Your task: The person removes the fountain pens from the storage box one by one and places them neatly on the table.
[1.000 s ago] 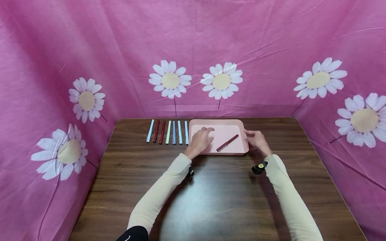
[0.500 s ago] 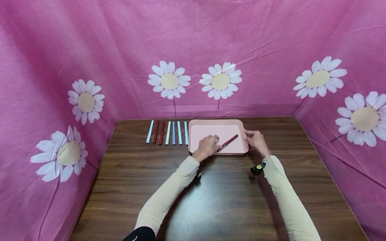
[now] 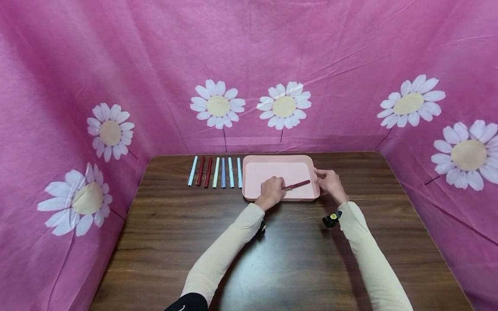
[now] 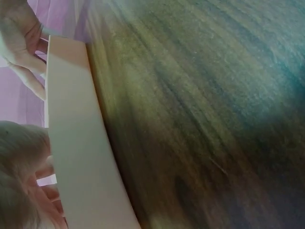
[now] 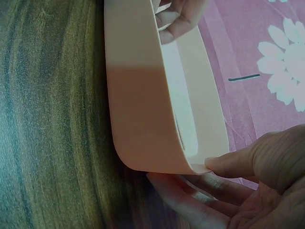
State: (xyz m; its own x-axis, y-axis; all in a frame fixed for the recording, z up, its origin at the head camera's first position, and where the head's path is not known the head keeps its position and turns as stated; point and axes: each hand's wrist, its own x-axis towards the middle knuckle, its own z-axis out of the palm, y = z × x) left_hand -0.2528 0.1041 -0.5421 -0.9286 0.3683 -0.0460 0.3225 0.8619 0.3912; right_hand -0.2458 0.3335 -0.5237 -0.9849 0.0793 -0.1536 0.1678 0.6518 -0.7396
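Observation:
A pink tray [image 3: 256, 170] lies on the table, with a dark red pen [image 3: 301, 184] slanted inside it. My left hand [image 3: 272, 191] reaches over the tray's front wall and pinches the pen's left end. My right hand [image 3: 330, 183] holds the tray's right end. In the right wrist view, the thumb of that right hand [image 5: 281, 167] presses on the rim while its fingers lie under and outside the wall. The left wrist view has the left hand [image 4: 19, 176] beyond the tray's front wall [image 4: 81, 138], which hides its fingertips and the pen.
Left of the tray, several capped pens stand in a row: light blue [image 3: 192, 171], dark red [image 3: 200, 171], pale green [image 3: 215, 172], blue [image 3: 223, 172] and more. A pink flowered curtain [image 3: 249, 43] hangs behind the wooden table [image 3: 288, 259] and at both sides.
My left hand has moved right across the tray and taken hold of the dark red pen, which has turned closer to level. The right hand stays at the tray's right end.

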